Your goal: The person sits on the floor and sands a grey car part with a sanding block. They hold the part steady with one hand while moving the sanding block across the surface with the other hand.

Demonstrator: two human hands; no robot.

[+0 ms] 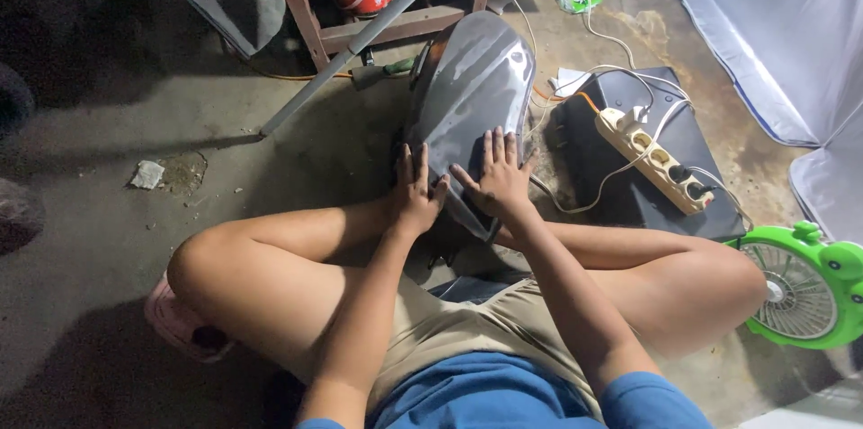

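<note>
Both hands lie flat and spread on a dark curved panel (472, 96): left hand (415, 191) beside right hand (497, 179), a power strip (654, 159) further right.

bare floor (135, 240) lies open leftward; power strip (654, 159), cables (575, 78) and green fan (805, 281) crowd the right.

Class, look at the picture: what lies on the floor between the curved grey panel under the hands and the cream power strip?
In the head view, white cables on the black flat case.

Both hands, left hand (415, 188) and right hand (497, 175), press flat on grey panel (472, 92).
</note>
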